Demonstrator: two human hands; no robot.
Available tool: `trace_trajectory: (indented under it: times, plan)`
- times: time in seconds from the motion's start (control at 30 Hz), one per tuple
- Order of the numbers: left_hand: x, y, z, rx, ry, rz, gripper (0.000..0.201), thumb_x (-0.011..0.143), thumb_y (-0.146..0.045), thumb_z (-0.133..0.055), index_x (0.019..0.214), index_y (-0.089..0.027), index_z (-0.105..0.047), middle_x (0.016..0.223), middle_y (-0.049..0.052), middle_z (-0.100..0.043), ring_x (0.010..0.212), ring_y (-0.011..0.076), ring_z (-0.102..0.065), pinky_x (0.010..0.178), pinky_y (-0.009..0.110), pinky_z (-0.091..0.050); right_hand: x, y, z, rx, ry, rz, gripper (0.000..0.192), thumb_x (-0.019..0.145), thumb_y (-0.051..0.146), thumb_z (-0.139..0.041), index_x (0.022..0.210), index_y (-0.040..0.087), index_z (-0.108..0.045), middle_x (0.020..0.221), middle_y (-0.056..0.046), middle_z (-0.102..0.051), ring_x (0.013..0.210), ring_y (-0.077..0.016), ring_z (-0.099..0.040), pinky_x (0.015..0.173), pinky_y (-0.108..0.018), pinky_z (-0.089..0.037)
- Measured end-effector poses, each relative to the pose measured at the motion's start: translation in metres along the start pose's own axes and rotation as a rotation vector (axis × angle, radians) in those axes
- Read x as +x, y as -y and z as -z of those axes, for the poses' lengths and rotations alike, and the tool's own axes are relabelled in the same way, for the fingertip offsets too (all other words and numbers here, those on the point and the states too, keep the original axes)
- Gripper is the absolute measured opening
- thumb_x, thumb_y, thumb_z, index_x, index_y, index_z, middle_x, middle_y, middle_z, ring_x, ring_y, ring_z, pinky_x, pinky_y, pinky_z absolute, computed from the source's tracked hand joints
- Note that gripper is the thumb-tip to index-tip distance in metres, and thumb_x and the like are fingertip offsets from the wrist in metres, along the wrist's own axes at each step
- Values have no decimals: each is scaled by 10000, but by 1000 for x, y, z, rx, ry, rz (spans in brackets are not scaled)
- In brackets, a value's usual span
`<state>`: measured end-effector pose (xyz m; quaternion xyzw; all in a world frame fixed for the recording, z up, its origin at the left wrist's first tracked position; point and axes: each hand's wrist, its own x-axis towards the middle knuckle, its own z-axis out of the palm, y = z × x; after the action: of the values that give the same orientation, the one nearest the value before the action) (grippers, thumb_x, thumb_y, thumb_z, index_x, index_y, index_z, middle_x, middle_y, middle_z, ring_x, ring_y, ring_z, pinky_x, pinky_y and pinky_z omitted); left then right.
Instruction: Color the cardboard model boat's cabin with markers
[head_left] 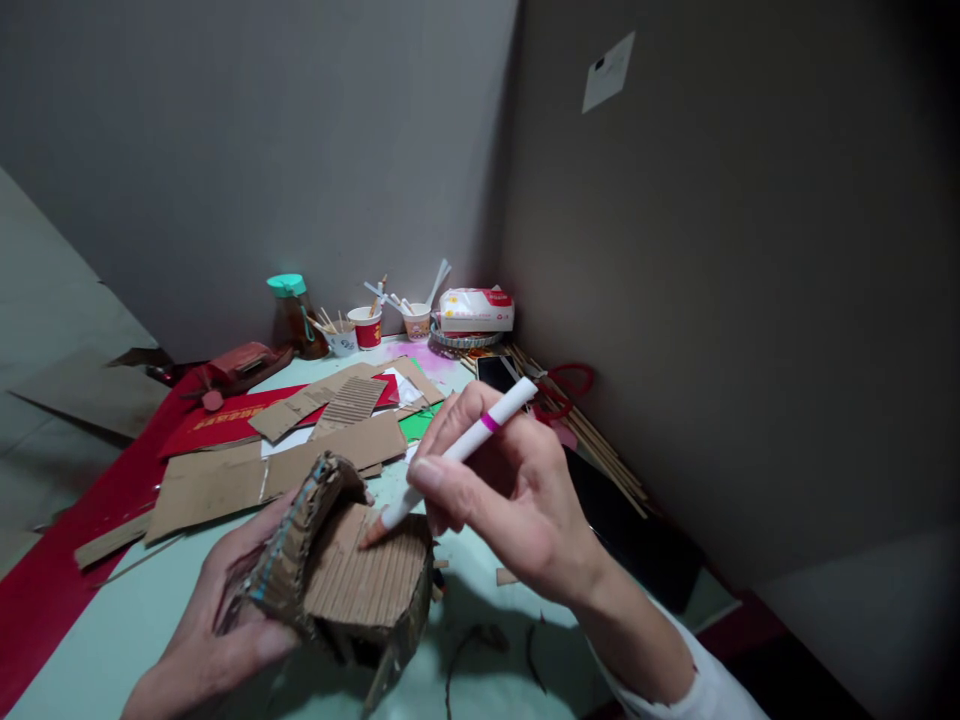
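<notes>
My left hand grips a small model built of corrugated cardboard, holding it by its curved, layered left side just above the pale green table. My right hand holds a white marker with a pink band, like a pen. Its orange tip touches the ribbed top face of the cardboard model.
Flat cardboard sheets, red paper and a green scrap lie behind the model. At the back stand a brown bottle with a teal cap, paper cups with sticks and a tissue pack. A phone and wooden sticks lie along the right wall.
</notes>
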<state>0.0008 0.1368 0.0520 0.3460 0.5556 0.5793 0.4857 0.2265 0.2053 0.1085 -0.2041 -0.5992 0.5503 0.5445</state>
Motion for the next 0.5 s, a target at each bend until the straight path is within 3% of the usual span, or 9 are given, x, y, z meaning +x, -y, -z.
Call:
trace_trajectory:
  times: [0.13, 0.3, 0.4, 0.5]
  plan:
    - [-1, -5, -5, 43, -46, 13, 1053, 363, -530, -996, 1363, -303, -755, 1364, -6, -816, 1530, 462, -525, 1128, 470, -608, 4, 0, 3, -44, -110, 46, 296, 871, 252, -910, 787, 209, -629, 703, 43, -671, 569, -98, -608, 538, -248, -467]
    - [-6, -11, -13, 18, -150, 50, 940, 316, -499, -990, 1210, -284, -797, 1304, -28, -841, 1461, 426, -602, 1108, 414, -611, -1, 3, 3, 180, 50, -20, 318, 862, 274, -930, 828, 219, -619, 702, 53, -661, 541, -99, -605, 515, -238, -470]
    - [-4, -10, -13, 28, -117, 25, 948, 336, -512, -1003, 1222, -250, -789, 1340, 11, -827, 1471, 446, -584, 1136, 440, -592, -2, 4, 4, 168, 109, -91, 344, 852, 317, -941, 819, 222, -612, 694, 53, -654, 537, -100, -591, 511, -241, -462]
    - [0, -6, -7, 22, -70, 28, 992, 366, -476, -1002, 1310, -284, -766, 1323, 3, -832, 1487, 447, -570, 1142, 453, -592, 3, 3, 7, 51, 1, -59, 337, 852, 328, -933, 784, 216, -623, 688, 45, -654, 548, -101, -591, 513, -245, -448]
